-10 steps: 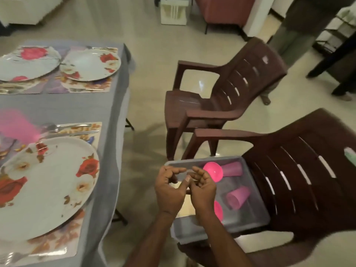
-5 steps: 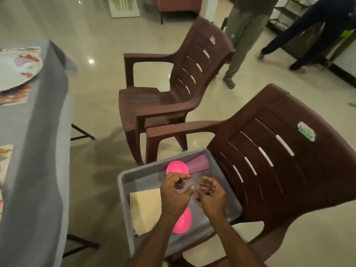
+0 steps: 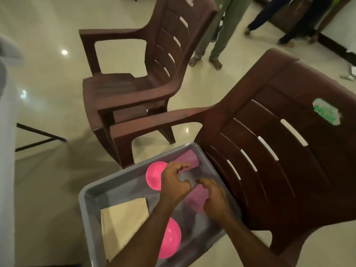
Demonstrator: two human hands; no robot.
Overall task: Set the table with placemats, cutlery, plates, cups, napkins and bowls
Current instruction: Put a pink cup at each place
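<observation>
A grey tub [image 3: 84, 197] sits on the seat of a brown plastic chair [image 3: 269, 170]. Inside it lie two pink bowls, one far [image 3: 154, 176] and one near [image 3: 171, 239], plus two pink cups on their sides and a stack of cream napkins [image 3: 125, 224]. My left hand [image 3: 174, 183] hovers with loosely curled fingers between the far bowl and the far cup [image 3: 189, 160], holding nothing. My right hand [image 3: 214, 197] curves over the right end of the nearer cup [image 3: 194, 200]. Whether it grips the cup is hidden.
A second brown chair [image 3: 125, 89] stands just beyond the tub. The grey-clothed table edge [image 3: 5, 151] runs down the left, with a black leg brace [image 3: 38, 139] below it. Two people's legs [image 3: 217, 35] stand on the tiled floor at the back right.
My view has swung right, away from the set table and onto the tub. Both hands have parted and lowered into the tub, the right one coming down over the nearer cup.
</observation>
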